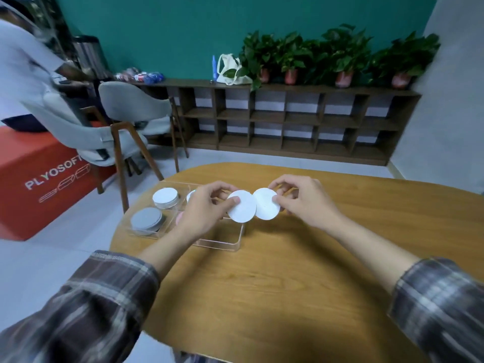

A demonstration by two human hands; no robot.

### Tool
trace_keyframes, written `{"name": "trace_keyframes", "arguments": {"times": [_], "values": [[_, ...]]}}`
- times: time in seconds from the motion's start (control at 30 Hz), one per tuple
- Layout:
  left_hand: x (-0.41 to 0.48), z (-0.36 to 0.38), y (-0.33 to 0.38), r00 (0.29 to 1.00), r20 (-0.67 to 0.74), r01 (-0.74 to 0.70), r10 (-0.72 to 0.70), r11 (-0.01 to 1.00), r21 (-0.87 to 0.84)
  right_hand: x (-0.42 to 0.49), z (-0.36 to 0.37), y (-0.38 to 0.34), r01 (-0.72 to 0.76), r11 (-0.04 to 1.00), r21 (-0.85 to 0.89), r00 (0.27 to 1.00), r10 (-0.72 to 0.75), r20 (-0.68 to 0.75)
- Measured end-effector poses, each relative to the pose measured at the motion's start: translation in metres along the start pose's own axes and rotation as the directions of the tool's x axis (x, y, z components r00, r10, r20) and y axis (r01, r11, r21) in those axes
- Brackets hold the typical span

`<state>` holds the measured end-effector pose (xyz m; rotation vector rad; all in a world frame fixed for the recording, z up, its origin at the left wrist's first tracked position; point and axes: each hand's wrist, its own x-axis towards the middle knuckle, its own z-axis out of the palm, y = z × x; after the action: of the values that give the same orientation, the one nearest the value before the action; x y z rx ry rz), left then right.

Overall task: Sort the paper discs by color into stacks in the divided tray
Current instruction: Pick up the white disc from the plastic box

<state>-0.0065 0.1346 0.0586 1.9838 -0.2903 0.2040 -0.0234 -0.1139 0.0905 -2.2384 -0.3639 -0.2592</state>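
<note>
A white paper disc point(242, 208) is pinched at its left edge between the thumb and curled fingers of the left hand point(207, 205). A second white disc point(265, 205) is pinched at its right edge by the right hand point(303, 200) in the same manner. Both discs are held above the wooden table point(262, 284). Their inner edges overlap, and the left one lies in front.

Below the left hand, the clear divided tray point(218, 244) is set on the table. A stack of white discs point(165, 197) is seen in its far left compartment, and a stack of grey discs point(146, 220) in the near left one. A pink disc point(179, 218) (mostly hidden by the left wrist) is seen just right of the grey stack. Both forearms are covered by plaid sleeves point(104, 297).
</note>
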Motion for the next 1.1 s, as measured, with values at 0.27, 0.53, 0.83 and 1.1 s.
{"name": "trace_keyframes", "arguments": {"times": [0.27, 0.53, 0.83, 1.1], "values": [[0.016, -0.078, -0.062, 0.976, -0.181, 0.136, -0.120, 0.988, 0.077, 0.060, 0.073, -0.013, -0.022, 1.000, -0.003, 0.999, 0.022, 0.047], [0.053, -0.138, -0.112, 0.923, -0.311, 0.264, -0.227, 0.961, 0.079, 0.117, 0.135, -0.015, -0.194, 0.975, 0.110, 0.981, 0.191, 0.038], [0.084, -0.158, -0.152, 0.925, -0.256, 0.342, -0.282, 0.910, 0.235, 0.149, 0.182, 0.000, -0.352, 0.924, 0.150, 0.936, 0.345, 0.073], [0.087, -0.146, -0.162, 0.964, -0.228, 0.233, -0.139, 0.858, 0.458, 0.147, 0.192, 0.006, -0.262, 0.965, -0.031, 0.965, 0.263, 0.028]]}}
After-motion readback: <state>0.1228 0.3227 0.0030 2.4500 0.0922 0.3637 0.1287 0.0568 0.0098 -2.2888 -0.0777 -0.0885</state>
